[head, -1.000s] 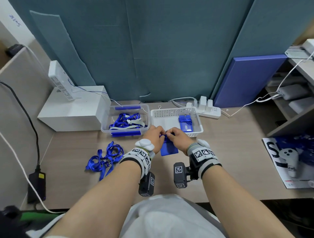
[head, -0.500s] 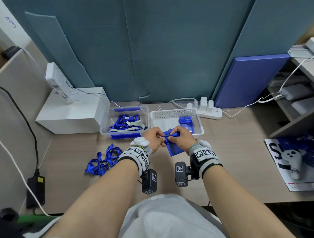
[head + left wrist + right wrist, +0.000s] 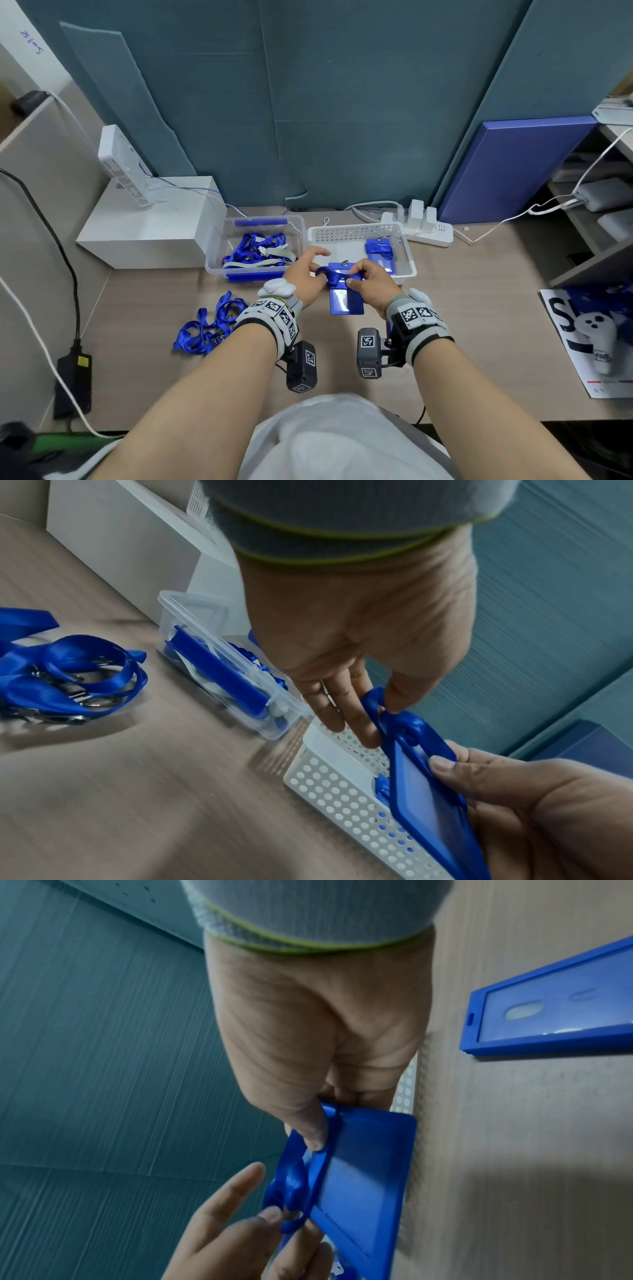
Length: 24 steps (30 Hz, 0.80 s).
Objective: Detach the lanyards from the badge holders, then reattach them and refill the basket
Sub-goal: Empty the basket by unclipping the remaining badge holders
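Holder [image 3: 346,274] lifted — between both hands [image 3: 371,282]

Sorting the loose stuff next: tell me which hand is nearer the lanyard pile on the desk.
Left. The left hand is just right of the lanyard pile; the right hand is farther right.

Right edge of head view cutting off magazine [image 3: 589,346] and shelves [image 3: 603,212]. Clip of lanyard [image 3: 394,718] hidden behind left hand [image 3: 359,631] fingers and the bunched strap; whether latched to holder [image 3: 435,799] impossible to tell. Lower right of left wrist view cropping holder and right hand [image 3: 548,818]. Table [image 3: 137,791] there smeared by blur. Lower edge of right wrist view cropping left hand [image 3: 240,1240].
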Available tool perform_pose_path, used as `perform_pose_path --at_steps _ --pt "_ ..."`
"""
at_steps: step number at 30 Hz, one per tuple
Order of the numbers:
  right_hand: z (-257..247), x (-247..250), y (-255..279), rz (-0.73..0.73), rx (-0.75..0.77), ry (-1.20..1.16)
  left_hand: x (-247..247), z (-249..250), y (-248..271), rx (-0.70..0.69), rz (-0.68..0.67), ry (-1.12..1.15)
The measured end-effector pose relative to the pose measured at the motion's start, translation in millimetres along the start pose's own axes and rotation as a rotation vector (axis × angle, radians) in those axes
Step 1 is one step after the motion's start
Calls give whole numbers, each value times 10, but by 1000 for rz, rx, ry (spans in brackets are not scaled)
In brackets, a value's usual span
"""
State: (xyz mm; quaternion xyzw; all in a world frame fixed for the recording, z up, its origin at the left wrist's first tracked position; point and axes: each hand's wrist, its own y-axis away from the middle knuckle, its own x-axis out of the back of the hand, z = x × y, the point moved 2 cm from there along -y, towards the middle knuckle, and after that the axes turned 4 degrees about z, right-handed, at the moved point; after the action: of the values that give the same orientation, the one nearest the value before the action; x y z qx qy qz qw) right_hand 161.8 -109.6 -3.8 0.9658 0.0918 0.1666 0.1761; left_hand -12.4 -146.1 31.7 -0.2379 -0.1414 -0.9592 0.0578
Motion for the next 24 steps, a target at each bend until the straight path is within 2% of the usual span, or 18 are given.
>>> perform_pose_path --at_steps 4,9,11,15,17,21,24 --pt "-2 2 -2 -12 16 17 17 9 21 5 53 -20" --pt "-33 -5 -4 -7 21 -24 -77 -301 -173 145 146 -11" --pt "-32 3 -11 4 27 -3 -99 -342 -221 121 150 5" --pt "-11 22 -7 11 40 22 -32 -22 -21 -1 30 32" --pt "-2 25 9 5 48 42 -26 -12 -1 -1 41 43" --pt "-20 15 40 -8 47 -7 -46 -43 7 119 136 163" --pt "-59 9 54 -8 60 -17 -77 -3 7 201 147 270"
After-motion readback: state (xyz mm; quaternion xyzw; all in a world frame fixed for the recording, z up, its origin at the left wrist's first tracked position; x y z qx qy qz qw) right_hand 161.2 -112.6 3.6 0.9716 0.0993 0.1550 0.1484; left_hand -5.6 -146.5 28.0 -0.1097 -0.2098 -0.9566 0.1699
